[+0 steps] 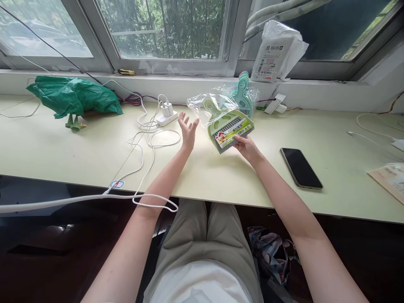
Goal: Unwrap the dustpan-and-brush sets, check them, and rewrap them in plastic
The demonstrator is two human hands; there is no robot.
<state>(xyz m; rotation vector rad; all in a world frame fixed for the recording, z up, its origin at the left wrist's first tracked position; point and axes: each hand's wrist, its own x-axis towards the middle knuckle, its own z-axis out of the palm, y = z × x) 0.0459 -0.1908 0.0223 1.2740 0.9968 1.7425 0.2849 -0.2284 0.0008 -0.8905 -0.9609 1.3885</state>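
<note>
A small light-green dustpan and brush set (232, 125) with a printed label is tilted above the desk. My right hand (247, 148) grips its lower bristle edge, thumb over the label. Clear plastic wrap (202, 105) hangs around the handle at its upper left. My left hand (188, 130) is raised to the left of the set, fingers apart, with nothing in it. Just behind, against the wall, stand several teal dustpan sets (242, 94) in clear plastic, partly hidden by the green one.
White cables (153, 143) run from a power strip (167, 118) over the desk's front edge and across my left forearm. A phone (301, 167) lies to the right. A green plastic bag (75, 96) sits at the left; a white package (274, 52) stands on the sill.
</note>
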